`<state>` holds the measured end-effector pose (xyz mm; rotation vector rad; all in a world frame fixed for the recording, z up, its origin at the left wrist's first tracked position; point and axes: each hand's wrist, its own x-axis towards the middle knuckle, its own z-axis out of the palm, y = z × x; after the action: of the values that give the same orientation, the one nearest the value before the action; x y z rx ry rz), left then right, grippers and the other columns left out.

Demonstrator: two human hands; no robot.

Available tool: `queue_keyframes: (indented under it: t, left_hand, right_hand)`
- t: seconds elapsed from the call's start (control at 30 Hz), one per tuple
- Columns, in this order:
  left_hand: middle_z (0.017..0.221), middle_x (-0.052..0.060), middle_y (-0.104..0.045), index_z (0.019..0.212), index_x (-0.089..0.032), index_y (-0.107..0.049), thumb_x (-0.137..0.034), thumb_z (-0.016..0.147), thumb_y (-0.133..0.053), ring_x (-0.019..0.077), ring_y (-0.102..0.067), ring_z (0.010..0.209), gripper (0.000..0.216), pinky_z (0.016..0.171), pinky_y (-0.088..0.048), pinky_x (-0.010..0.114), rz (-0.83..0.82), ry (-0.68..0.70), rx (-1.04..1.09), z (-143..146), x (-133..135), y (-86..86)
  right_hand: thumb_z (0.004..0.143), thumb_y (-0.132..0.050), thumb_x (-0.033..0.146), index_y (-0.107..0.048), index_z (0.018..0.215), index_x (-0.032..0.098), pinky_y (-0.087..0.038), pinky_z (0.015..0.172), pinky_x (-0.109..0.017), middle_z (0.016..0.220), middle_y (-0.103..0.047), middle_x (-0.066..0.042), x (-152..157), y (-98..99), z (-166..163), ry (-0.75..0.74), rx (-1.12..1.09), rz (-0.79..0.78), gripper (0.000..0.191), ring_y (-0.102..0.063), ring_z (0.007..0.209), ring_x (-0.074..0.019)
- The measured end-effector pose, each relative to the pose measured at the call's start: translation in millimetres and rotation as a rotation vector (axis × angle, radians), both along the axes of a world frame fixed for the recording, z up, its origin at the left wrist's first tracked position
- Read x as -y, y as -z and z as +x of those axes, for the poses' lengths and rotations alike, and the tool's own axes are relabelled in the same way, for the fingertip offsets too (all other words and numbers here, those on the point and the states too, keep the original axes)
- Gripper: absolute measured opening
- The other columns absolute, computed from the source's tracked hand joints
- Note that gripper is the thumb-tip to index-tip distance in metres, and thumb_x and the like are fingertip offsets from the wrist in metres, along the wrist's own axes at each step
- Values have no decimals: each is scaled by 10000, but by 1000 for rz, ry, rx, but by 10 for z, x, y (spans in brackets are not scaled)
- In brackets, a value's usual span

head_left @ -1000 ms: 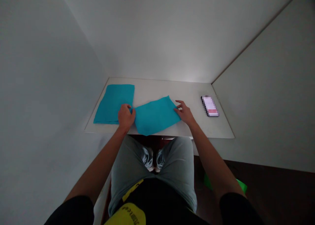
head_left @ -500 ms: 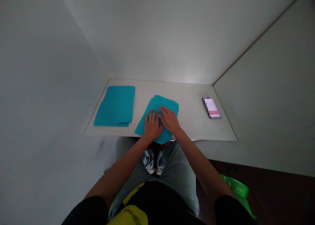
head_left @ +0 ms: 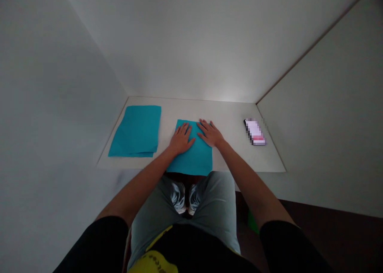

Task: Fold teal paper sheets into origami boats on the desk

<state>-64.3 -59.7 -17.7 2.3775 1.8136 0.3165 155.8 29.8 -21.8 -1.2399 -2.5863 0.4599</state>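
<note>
A flat teal sheet (head_left: 194,159), which looks like cloth or soft paper, lies in front of me with its near edge at the table's front edge. On its left part rests my left hand (head_left: 181,139), palm down, fingers stretched out. My right hand (head_left: 211,133) lies flat across its upper right side, fingers spread. The two hands are apart, and neither grips anything. Left of them is a stack of similar teal sheets (head_left: 137,129), its layers slightly offset at the bottom edge.
The white table (head_left: 230,153) meets walls at the back, left and right. Toward its right end lies a phone (head_left: 255,132) with a blurred-out screen. Below on the right, part of a green object (head_left: 253,222) shows beside my leg.
The teal sheet has turned from a slanted position to nearly square with the table. My hands have moved apart and farther up the sheet. My view has shifted slightly.
</note>
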Motion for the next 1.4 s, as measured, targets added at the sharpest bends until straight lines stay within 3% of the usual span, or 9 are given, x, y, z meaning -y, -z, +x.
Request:
queue_keyframes:
  t: [0.17,0.37,0.53,0.8,0.9,1.0,1.1,1.27,1.4]
  left_hand:
    - [1808,189,-252,1715,-75,-328,-586,1067,-399,344,-189,1702,828,1386,-170,505,27,-138,40,-62,-407,61]
    - [1805,213,-243,1708,-54,-331,-543,1073,-375,369,-173,1703,802,1378,-177,542,43,-212,83,-100,-532,96]
    - [1808,229,-223,1711,-49,-317,-596,1053,-403,374,-168,1703,860,1382,-159,534,53,-204,77,-113,-548,94]
    - [1798,270,-212,1693,-23,-336,-584,1042,-466,388,-158,1702,869,1382,-146,534,11,-209,81,-191,-506,33]
    - [1760,354,-228,1637,75,-357,-509,1046,-507,438,-178,1687,845,1374,-137,577,26,-269,139,-235,-469,-36]
    - [1743,392,-215,1605,150,-325,-436,1072,-463,444,-158,1689,804,1371,-121,598,109,-278,184,-169,-283,-64]
    - [1782,296,-226,1649,65,-337,-476,1087,-427,382,-167,1700,786,1384,-154,535,107,-130,148,-6,48,-5]
    - [1791,248,-248,1679,3,-355,-518,1075,-407,351,-189,1699,800,1391,-167,510,45,-97,18,164,426,115]
    - [1792,246,-243,1680,10,-353,-478,1052,-445,343,-195,1699,800,1392,-171,503,43,-52,-24,154,471,105]
  right_hand:
    - [1108,-431,437,-404,1691,128,-16,1410,-561,1782,-340,-129,-22,-162,-132,157,-53,68,660,-258,1687,-310]
    - [1148,-308,473,-331,1717,78,-142,1399,-582,1786,-299,-165,901,-60,-375,157,-44,83,692,-258,1686,-314]
    - [1141,-362,481,-333,1726,131,-221,1371,-617,1791,-271,-152,1504,69,-10,145,17,82,683,-276,1678,-332]
    - [1132,-375,518,-324,1719,70,-266,1361,-600,1778,-271,-203,1717,70,302,98,55,104,739,-284,1673,-347]
    - [1116,-412,567,-332,1721,94,-290,1347,-613,1768,-300,-215,1792,77,326,104,40,110,772,-302,1666,-353]
    - [1102,-450,592,-409,1693,129,-270,1347,-636,1739,-387,-214,1823,17,352,115,26,95,752,-352,1646,-359]
    - [1125,-392,564,-498,1642,156,-203,1366,-646,1683,-500,-194,1737,-89,292,156,-26,55,667,-417,1615,-344]
    - [1145,-273,518,-290,1747,202,-313,1356,-507,1759,-399,-132,1311,-157,-168,182,-321,-74,680,-386,1636,-249]
    - [1141,-250,509,-396,1699,140,-234,1372,-563,1753,-396,-150,937,-62,-563,169,-176,-152,685,-344,1656,-280]
